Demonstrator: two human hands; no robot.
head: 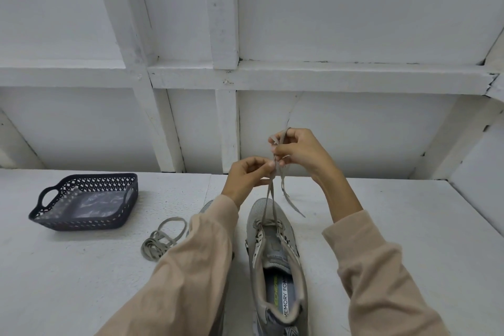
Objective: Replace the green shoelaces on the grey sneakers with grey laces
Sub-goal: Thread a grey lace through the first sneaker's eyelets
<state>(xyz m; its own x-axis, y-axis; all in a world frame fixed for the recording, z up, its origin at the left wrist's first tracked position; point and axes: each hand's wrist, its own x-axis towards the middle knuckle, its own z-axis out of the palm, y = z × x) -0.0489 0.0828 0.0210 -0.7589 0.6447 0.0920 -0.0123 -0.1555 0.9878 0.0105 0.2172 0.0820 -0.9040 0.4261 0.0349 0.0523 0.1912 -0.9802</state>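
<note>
Latticework in dark blue plastic forms the shallow handled basket (79, 224) at the left of the frame. It stands on the white table (81, 294), and something pale and crinkled lies inside, too unclear to name. To its right, toward lower centre, a flat grey spare lace (163, 240) lies loosely coiled on the tabletop, its near end hidden behind the beige left sleeve.

Just above that sleeve the rounded toe of a second grey sneaker (206, 206) peeks out; the rest is covered. The left hand (246, 179) is raised at centre frame, fingers curled, thumb and forefinger pinching the flat grey lace (268, 199) where its two strands come together.

Below the hands sits the grey mesh sneaker (275, 262), flat on the table with its toe pointing away. The lace runs through the eyelets nearest the toe only, and the others look empty. The right hand (298, 151) is slightly higher, its fingers curled round the upper part of the same lace, with a loose end dangling to the right of the toe. No green lace shows anywhere.

The lace looks light, limp and prone to twisting, so it is best pinched close to its stiff tip for threading. The shoe seems light and soft-sided — a firm pull could drag it, so steadying it near the eyelet row would help.
</note>
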